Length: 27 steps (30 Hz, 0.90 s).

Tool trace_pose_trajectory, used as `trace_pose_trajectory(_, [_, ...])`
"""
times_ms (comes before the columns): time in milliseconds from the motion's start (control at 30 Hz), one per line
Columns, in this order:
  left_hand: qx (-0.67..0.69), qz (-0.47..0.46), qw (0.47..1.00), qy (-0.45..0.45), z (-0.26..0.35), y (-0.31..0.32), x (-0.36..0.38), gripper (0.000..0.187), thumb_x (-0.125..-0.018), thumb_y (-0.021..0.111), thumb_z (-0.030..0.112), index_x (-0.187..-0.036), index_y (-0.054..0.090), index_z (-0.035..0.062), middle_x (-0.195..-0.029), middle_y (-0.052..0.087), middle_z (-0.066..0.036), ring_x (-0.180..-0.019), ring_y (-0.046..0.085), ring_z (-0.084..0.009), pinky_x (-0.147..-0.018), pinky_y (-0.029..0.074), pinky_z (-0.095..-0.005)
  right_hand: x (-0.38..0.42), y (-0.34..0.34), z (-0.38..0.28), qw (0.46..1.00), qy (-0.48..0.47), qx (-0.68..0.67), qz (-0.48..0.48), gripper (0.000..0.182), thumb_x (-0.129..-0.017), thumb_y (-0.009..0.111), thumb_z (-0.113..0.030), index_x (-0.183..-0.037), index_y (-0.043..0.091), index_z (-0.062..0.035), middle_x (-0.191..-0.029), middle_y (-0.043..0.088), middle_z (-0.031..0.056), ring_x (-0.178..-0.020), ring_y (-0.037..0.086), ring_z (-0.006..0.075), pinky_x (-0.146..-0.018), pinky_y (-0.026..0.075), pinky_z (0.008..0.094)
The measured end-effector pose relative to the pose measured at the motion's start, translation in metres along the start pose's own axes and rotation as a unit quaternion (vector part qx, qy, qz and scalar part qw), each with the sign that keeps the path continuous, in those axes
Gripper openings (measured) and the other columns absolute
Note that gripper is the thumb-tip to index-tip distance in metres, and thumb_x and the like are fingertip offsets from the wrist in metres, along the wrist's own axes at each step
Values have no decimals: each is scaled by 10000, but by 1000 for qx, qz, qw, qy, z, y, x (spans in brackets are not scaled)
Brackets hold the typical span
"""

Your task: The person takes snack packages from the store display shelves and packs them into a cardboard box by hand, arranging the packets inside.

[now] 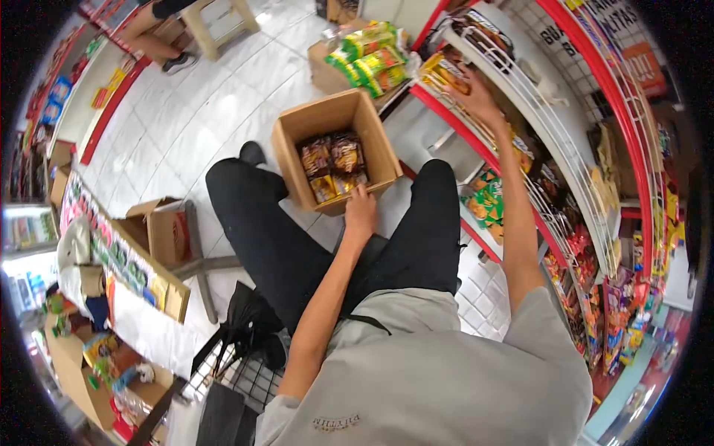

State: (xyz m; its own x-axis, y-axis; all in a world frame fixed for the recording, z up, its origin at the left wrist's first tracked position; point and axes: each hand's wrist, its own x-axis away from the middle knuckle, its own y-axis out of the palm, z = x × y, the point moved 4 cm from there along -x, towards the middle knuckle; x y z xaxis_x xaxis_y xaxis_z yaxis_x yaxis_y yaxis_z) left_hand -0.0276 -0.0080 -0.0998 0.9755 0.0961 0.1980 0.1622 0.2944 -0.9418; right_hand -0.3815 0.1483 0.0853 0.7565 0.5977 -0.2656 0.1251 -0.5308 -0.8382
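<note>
An open cardboard box (286, 149) stands on the floor between my knees, with brown and yellow snack packets (348, 152) inside. At its near rim is my left hand (361, 212), its fingers hooked over the edge of the cardboard. My right hand (480, 97) reaches up to the shelf on the right. Its fingers are closed around a yellow snack packet (446, 72) in the row there; part of the grip is hidden behind the hand. Dark packets (483, 33) lie on the tier just above.
Green and yellow snack bags (375, 56) sit on a carton beyond the box. Curved wire-fronted shelves (550, 134) with a red edge run down my right side. To the left are another open carton (167, 234) and a stool (216, 22) near another person's leg (141, 33).
</note>
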Motion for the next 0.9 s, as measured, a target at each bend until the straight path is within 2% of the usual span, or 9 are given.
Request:
trace_pose_trajectory(67, [1, 15, 1000, 0, -5, -2, 5, 413, -866, 746, 224, -1187, 634, -9, -1276, 507, -238, -1223, 533, -405, -912, 569, -432, -6, 5, -7, 996, 69, -40, -44, 720, -931, 770, -392, -1477, 498, -8, -1436, 561, 215, -1272, 587, 314, -1080, 465, 373])
trace_pose_trajectory(167, [10, 45, 999, 14, -7, -8, 12, 412, -862, 743, 206, -1192, 632, -13, -1272, 509, -234, -1245, 521, -403, -913, 569, -426, 11, -15, -61, 993, 1, -88, 81, 714, -931, 772, -394, -1465, 504, -2, -1369, 612, 196, -1232, 607, 278, -1056, 477, 378])
trace_pose_trajectory(233, [10, 22, 1000, 19, -9, -8, 11, 407, -882, 725, 223, -1200, 633, -13, -1318, 502, -238, -1277, 503, -403, -910, 568, -419, 40, -2, -107, 995, -13, 52, 86, 710, -921, 779, -378, -1458, 502, -4, -1338, 628, 195, -1175, 634, 295, -1025, 493, 404])
trace_pose_trajectory(300, [14, 12, 1000, 10, -9, -9, 6, 405, -892, 716, 232, -1204, 633, -12, -1341, 498, -240, -1292, 494, -403, -908, 567, -416, 69, 34, -157, 999, 15, -48, 4, 614, -875, 807, -364, -1348, 585, -42, -1216, 651, 224, -1133, 630, 398, -1003, 500, 448])
trace_pose_trajectory(433, [-47, 0, 999, -22, -3, -3, 8, 435, -933, 665, 261, -1274, 628, -5, -1444, 462, -247, -1335, 470, -404, -943, 551, -407, 94, 163, -195, 965, -2, -46, -260, 692, -851, 778, -469, -1351, 560, -43, -1280, 641, 238, -1093, 661, 433, -962, 530, 488])
trace_pose_trajectory(567, [-58, 2, 998, -11, -1, -11, 8, 391, -948, 609, 220, -1277, 677, 20, -1413, 531, -206, -1326, 503, -362, -980, 516, -362, 83, 353, -155, 782, 103, 82, -609, 833, -799, 757, -594, -1329, 608, 32, -1236, 680, 300, -1029, 709, 418, -878, 570, 506])
trace_pose_trajectory(667, [-22, -90, 995, -48, -4, -9, 2, 519, -968, 619, 285, -1407, 585, 9, -1511, 452, -232, -1392, 431, -402, -1062, 479, -420, 104, 440, -144, 726, 164, 86, -662, 723, -861, 709, -534, -1249, 653, 73, -1279, 679, 278, -1029, 726, 377, -816, 582, 519])
trace_pose_trajectory(800, [-23, 1, 1000, 1, -2, 21, 6, 508, -967, 637, 279, -1392, 594, 4, -1499, 457, -230, -1398, 415, -418, -1068, 476, -418, 145, 514, -112, 722, 205, 76, -656, 695, -861, 723, -503, -1277, 644, 49, -1301, 669, 253, -1079, 694, 368, -855, 563, 504])
trace_pose_trajectory(900, [29, -44, 998, -30, -4, 9, 2, 513, -957, 657, 269, -1387, 592, -4, -1491, 450, -240, -1393, 415, -419, -1061, 482, -412, 162, 531, -95, 723, 219, 53, -653, 678, -862, 734, -479, -1298, 637, 31, -1318, 661, 235, -1118, 671, 361, -884, 549, 493])
